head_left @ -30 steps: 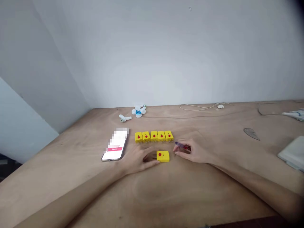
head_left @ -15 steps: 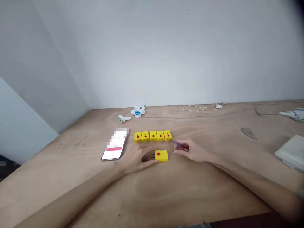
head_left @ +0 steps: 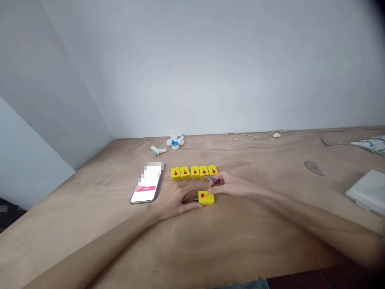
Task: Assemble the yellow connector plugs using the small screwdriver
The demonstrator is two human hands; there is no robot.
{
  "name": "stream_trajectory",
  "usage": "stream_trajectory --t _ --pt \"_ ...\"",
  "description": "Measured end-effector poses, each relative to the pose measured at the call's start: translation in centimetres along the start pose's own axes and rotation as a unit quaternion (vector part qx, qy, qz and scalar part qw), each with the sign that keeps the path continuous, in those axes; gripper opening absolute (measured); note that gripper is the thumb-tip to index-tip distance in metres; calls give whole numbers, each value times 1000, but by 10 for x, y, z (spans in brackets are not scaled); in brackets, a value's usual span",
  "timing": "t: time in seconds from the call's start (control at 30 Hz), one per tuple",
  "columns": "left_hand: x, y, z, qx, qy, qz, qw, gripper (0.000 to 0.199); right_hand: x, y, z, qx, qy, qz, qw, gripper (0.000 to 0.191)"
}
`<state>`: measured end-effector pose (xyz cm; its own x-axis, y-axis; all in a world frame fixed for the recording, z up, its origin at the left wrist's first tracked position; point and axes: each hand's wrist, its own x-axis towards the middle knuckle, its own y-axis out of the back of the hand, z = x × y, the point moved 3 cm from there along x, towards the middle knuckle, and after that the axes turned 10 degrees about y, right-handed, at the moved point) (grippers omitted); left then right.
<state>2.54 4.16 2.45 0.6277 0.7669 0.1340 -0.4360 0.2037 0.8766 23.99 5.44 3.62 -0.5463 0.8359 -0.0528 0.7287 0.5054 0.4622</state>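
A yellow two-pin connector (head_left: 206, 198) with a red dot lies on the plywood, its metal pins pointing left. My left hand (head_left: 176, 200) grips it from the pin end, fingers along its near edge. My right hand (head_left: 224, 184) pinches a small screwdriver (head_left: 213, 180) with a red and translucent purple handle. The tip of the screwdriver is just above the connector, close to the row behind it. Several matching yellow connectors (head_left: 194, 173) stand side by side just beyond, and my right fingers partly hide the rightmost ones.
A smartphone (head_left: 146, 188) with a blurred screen lies left of the row. White plastic fittings (head_left: 174, 141) and a pale cable (head_left: 252, 136) lie near the wall. A white flat case (head_left: 367, 192) sits at the right, on the plywood table (head_left: 240, 241).
My right hand has moved left and closer, bringing the screwdriver over the connector held by my left hand. The left hand and the connector have stayed nearly still.
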Motion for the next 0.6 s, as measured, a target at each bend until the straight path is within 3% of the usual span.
stream_trajectory --t 0.33,0.6 --pt "-1 2 3 -39 -36 -16 998 46 5 -4 -2 -16 -10 -24 1000 23" --pt "-1 -1 -2 -5 -13 -21 1000 45 3 -8 0 10 23 -34 999 32"
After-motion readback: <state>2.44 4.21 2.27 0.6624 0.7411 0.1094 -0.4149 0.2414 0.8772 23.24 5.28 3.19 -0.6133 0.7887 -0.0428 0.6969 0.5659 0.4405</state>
